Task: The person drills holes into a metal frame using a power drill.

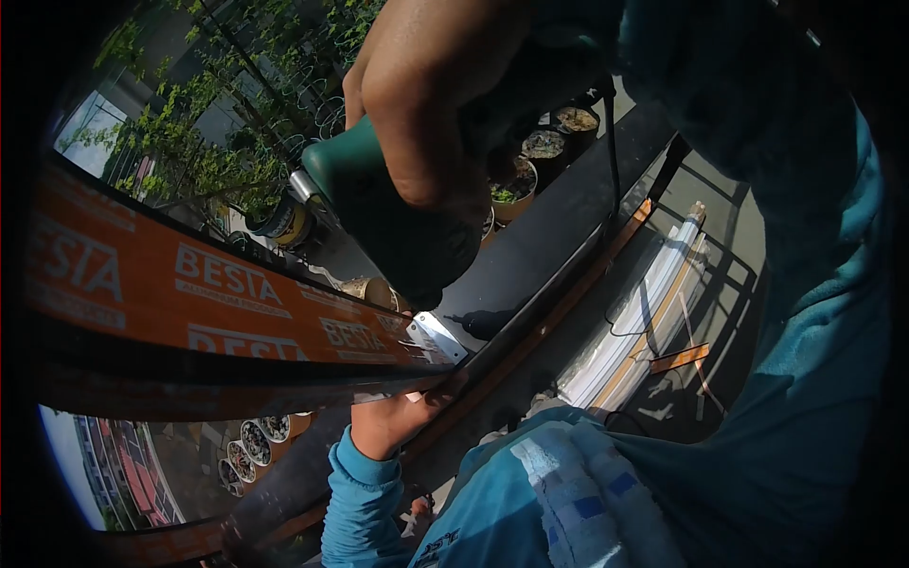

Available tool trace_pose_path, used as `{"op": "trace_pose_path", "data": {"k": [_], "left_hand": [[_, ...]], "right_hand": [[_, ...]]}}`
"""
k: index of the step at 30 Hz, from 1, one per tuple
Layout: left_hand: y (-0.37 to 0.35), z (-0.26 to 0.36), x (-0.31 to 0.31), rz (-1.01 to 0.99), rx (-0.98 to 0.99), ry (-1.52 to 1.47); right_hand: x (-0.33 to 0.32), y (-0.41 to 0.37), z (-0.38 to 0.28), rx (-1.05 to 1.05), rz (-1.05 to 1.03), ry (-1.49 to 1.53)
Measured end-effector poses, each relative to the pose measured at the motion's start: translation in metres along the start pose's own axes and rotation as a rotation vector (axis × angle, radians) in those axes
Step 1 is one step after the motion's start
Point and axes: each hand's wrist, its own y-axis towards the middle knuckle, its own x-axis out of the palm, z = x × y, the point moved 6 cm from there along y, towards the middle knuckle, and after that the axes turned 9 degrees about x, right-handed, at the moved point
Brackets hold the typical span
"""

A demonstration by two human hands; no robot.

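Note:
At the top of the head view, my right hand (421, 104) is wrapped round a dark green power tool (355, 175), which looks like a corded drill. Its lower end comes down close to a small silver corner bracket (436, 338) with holes. The tool's tip is hidden from me. The bracket sits at the end of a long aluminium bar (227, 284) covered in orange BESTA film, where it meets a dark frame piece (568, 204). My left hand (407, 417) grips that joint from below, its fingers partly hidden behind the bar.
Wrapped white lengths (634, 312) lie on the floor at right, with an orange strip (680, 358) beside them. Potted plants (516, 185) stand beyond the frame, and more pots (256, 442) at lower left. A blue towel (578, 492) hangs over my front.

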Motion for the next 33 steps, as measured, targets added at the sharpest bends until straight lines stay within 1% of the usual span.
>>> {"op": "trace_pose_path", "data": {"k": [1, 2, 4, 5, 7, 8, 10, 11, 13, 17, 19, 20, 22, 23, 25, 26, 28, 29, 31, 32, 33], "left_hand": [[0.004, 0.021, -0.002, -0.029, 0.183, 0.332], [0.002, 0.016, -0.001, -0.037, 0.189, 0.33], [-0.006, -0.002, 0.001, -0.033, 0.149, 0.315], [-0.005, 0.0, -0.001, -0.039, 0.155, 0.313], [-0.004, 0.012, -0.004, -0.026, 0.247, 0.406], [-0.005, 0.01, -0.003, -0.029, 0.25, 0.405], [-0.007, -0.001, -0.002, 0.011, 0.148, 0.293], [-0.007, 0.001, -0.001, 0.011, 0.149, 0.294], [-0.005, 0.003, 0.0, 0.015, 0.09, 0.205], [-0.005, 0.003, 0.0, -0.004, 0.137, 0.296], [-0.011, -0.024, 0.004, 0.077, -0.059, -0.083], [-0.01, -0.02, 0.003, 0.078, -0.06, -0.083], [-0.004, 0.003, 0.0, 0.018, 0.069, 0.16], [-0.005, 0.006, -0.002, 0.018, 0.07, 0.16], [-0.005, 0.005, 0.004, -0.175, 0.046, 0.291], [-0.006, 0.004, 0.004, -0.174, 0.046, 0.292], [-0.006, 0.007, -0.001, -0.04, 0.186, 0.19], [-0.008, 0.001, 0.001, -0.041, 0.186, 0.19], [-0.013, -0.025, 0.007, -0.098, 0.011, -0.009], [-0.014, -0.03, 0.009, -0.097, 0.01, -0.009], [-0.015, -0.034, 0.012, -0.144, 0.012, 0.03]], "right_hand": [[0.002, -0.007, -0.005, 0.012, 0.05, -0.055], [0.007, -0.001, -0.018, 0.016, 0.055, -0.048], [0.003, -0.012, 0.002, 0.037, 0.061, -0.032], [0.005, -0.014, 0.004, 0.047, 0.065, -0.025], [0.008, -0.013, 0.007, 0.065, 0.067, -0.015], [0.009, -0.013, 0.009, 0.073, 0.068, -0.01], [0.011, -0.012, 0.011, 0.087, 0.069, -0.002], [0.012, -0.011, 0.012, 0.092, 0.069, 0.0], [0.012, -0.008, 0.012, 0.104, 0.071, 0.001], [0.011, -0.004, 0.012, 0.126, 0.068, 0.005], [0.01, 0.002, 0.016, 0.138, 0.065, 0.008], [0.009, 0.004, 0.016, 0.144, 0.063, 0.01], [0.008, 0.008, 0.016, 0.156, 0.061, 0.011], [0.007, 0.01, 0.017, 0.163, 0.06, 0.012], [0.006, 0.015, 0.017, 0.178, 0.06, 0.015], [0.005, 0.017, 0.017, 0.184, 0.059, 0.016], [0.005, 0.021, 0.017, 0.198, 0.058, 0.018], [0.005, 0.023, 0.017, 0.205, 0.058, 0.021], [0.004, 0.028, 0.018, 0.218, 0.056, 0.022], [0.004, 0.03, 0.018, 0.223, 0.055, 0.023], [0.004, 0.032, 0.017, 0.227, 0.052, 0.024]]}}
